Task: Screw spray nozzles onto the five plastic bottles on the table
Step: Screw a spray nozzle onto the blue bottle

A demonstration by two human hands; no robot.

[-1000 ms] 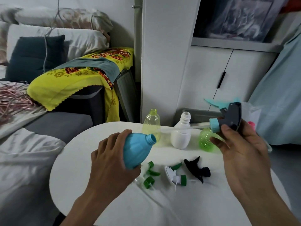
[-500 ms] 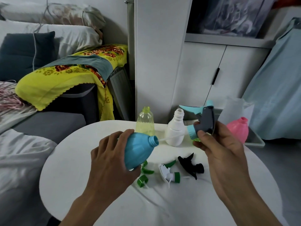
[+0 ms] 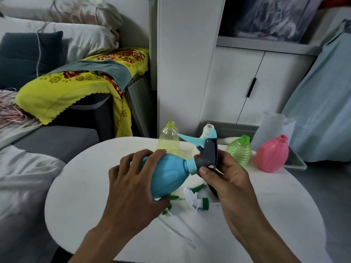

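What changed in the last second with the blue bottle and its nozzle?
The right hand brought the grey nozzle in from the right; its blue collar now sits on the blue bottle neck. The left hand keeps its grip on the bottle. Other bottles and loose nozzles stayed put.

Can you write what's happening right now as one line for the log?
left hand: holds blue bottle | right hand: holds grey nozzle at bottle neck | waiting: four open bottles

Dim, soft light; wide-angle edge distortion
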